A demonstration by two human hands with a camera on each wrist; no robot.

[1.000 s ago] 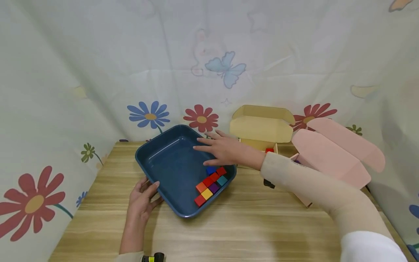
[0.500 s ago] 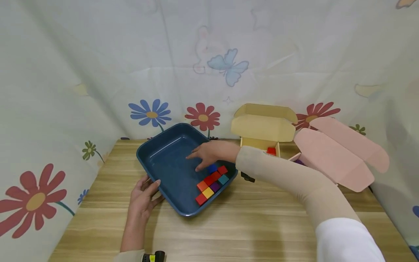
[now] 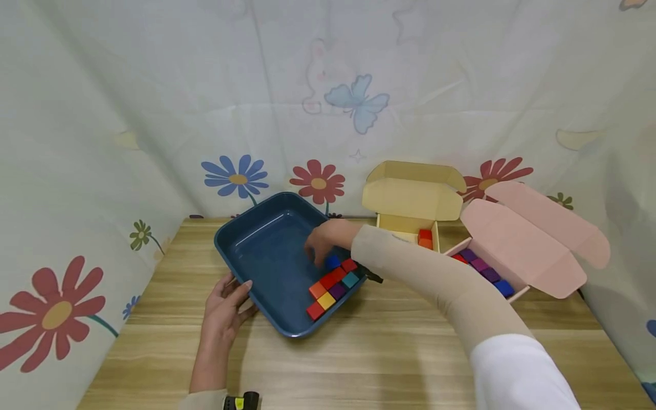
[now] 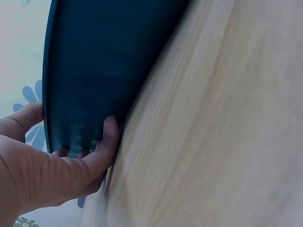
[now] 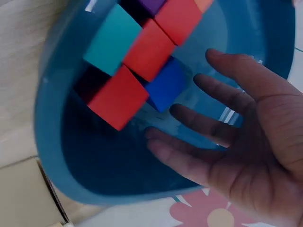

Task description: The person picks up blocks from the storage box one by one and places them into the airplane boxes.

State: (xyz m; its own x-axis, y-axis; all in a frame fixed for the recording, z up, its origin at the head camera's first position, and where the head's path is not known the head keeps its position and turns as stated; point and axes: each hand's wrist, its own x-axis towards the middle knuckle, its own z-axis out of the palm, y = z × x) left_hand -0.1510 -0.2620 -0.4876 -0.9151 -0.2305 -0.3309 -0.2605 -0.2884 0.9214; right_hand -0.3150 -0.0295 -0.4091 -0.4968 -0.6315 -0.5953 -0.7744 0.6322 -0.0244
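My left hand (image 3: 222, 319) grips the near left side of a deep blue tray (image 3: 269, 256), thumb at the rim and fingers against its outer wall. The tray looks tilted, with small coloured cubes bunched along its right side. Over that side hovers my right hand (image 5: 236, 137), fingers loosely spread and holding nothing. Closest to its fingertips is a blue cube (image 5: 165, 87), beside a red cube (image 5: 118, 97) and a teal cube (image 5: 113, 40). A yellow cube (image 3: 325, 300) lies nearer the tray's front. In the head view the right fingertips are blurred.
Behind the right forearm stands an open yellow box (image 3: 412, 199) with red and orange cubes inside. To its right, an open pink box (image 3: 520, 247) holds purple, red and blue cubes. A printed cloth (image 3: 230, 125) hangs behind the wooden table (image 3: 410, 353).
My right hand has come down over the cubes in the tray, its fingers turning downward and its forearm shifting left, uncovering more of the pink box's cubes. The left hand keeps its hold.
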